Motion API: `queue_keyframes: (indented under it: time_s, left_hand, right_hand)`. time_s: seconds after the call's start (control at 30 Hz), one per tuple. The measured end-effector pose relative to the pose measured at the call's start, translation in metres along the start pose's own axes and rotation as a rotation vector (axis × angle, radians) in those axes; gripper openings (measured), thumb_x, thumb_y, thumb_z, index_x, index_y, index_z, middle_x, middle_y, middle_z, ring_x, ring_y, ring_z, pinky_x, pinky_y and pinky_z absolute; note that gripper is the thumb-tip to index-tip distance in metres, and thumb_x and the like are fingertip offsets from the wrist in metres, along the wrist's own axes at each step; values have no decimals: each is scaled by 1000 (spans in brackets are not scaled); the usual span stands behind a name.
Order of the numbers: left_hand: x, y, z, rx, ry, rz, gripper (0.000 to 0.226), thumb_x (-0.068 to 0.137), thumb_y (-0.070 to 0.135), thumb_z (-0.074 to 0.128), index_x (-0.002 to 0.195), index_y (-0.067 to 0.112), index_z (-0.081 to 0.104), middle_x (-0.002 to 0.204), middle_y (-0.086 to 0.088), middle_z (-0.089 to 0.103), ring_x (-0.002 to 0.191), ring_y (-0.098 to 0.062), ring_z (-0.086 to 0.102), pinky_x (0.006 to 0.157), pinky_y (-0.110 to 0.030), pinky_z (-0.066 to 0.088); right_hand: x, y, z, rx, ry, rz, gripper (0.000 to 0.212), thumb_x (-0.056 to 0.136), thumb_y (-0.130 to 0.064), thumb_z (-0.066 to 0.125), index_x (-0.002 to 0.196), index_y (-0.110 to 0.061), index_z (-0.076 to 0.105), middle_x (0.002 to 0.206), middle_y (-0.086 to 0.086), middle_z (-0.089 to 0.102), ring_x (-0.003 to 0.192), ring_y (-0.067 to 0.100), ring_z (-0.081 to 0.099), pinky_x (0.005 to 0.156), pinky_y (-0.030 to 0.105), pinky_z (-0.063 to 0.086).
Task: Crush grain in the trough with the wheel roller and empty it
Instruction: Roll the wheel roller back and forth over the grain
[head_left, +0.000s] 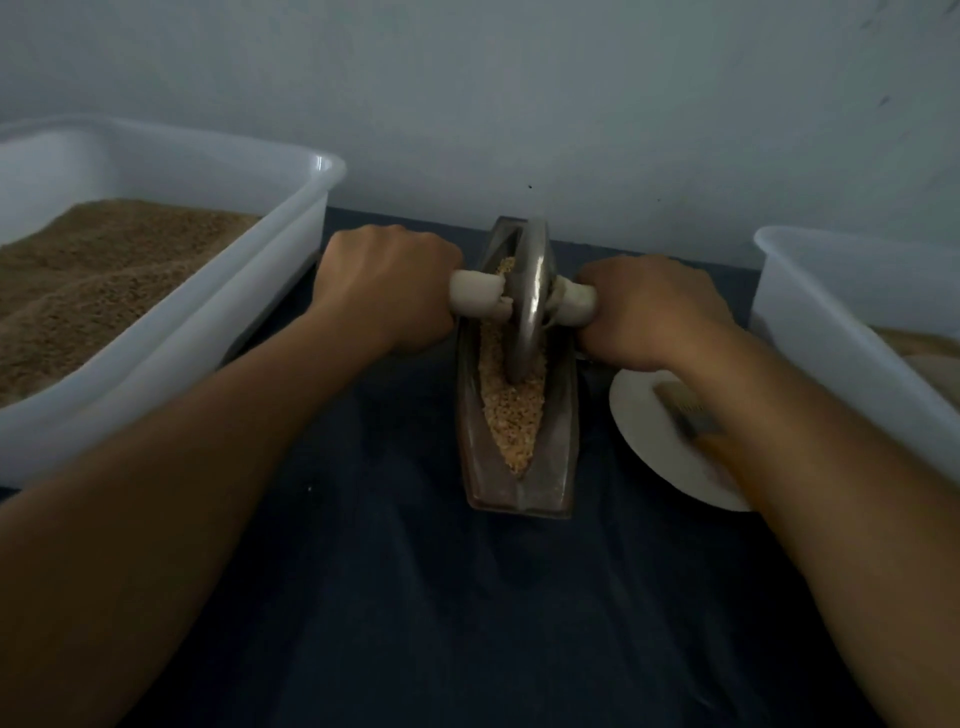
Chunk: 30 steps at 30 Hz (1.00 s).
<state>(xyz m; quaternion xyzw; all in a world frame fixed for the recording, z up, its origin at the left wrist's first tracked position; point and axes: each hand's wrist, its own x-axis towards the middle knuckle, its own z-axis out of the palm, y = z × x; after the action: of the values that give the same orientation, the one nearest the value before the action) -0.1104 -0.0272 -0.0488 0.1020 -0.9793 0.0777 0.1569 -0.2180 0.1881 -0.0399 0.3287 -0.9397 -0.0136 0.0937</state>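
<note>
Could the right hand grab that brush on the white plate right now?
Probably not right now: the right hand grips the roller's handle. The brush lies on the plate, just beneath that forearm, so after letting go it looks an easy reach.

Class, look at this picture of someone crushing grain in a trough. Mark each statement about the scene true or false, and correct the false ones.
1. Both hands grip the white handles of the grey metal wheel roller. True: left hand, right hand.
2. The narrow boat-shaped metal trough is empty. False: pale crushed grain lies in it.
3. The large white plastic tub on the left holds brown grain. True.
4. The round white plate lies left of the trough. False: it lies on the right.
5. The wheel lies flat on the dark cloth. False: it stands upright in the trough.
</note>
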Motion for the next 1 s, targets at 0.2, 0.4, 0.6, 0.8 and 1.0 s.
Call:
queue_keyframes:
  time_s: [0.2,0.4,0.6,0.8,1.0]
  left_hand:
    - [24,-10,1,-23,-57,94,23,78,55,61,82,36,49,97,1,67,90,-31,65,71,-37,45]
    - [45,-14,3,-19,-118,124,27,76,62,62,87,38,55,95,3,66,85,-26,62,70,-37,46]
    - [51,-16,5,-36,-148,116,30,74,63,60,84,36,54,91,4,63,85,-27,63,73,-38,49]
    - [45,-12,4,13,-82,124,30,77,60,60,93,35,60,95,2,66,87,-28,64,70,-37,45]
    - [27,-7,2,68,-10,97,28,77,53,60,98,35,62,96,1,67,88,-30,66,66,-35,39]
  right_hand:
    - [25,3,-10,104,-242,-15,18,73,-45,72,76,-28,66,79,-3,66,71,16,62,68,36,56]
    - [41,3,-14,128,-365,-38,19,76,-33,82,79,-19,70,80,2,66,71,18,61,66,33,49]
    - [47,7,-14,145,-332,-48,23,72,-35,83,76,-18,69,76,3,66,67,18,60,59,29,43]
    - [38,12,-1,120,-182,-43,22,71,-46,73,73,-30,59,76,-5,60,66,13,56,54,27,39]
    - [15,8,5,97,14,-37,16,68,-54,58,71,-38,56,70,-14,56,59,8,51,50,24,35]
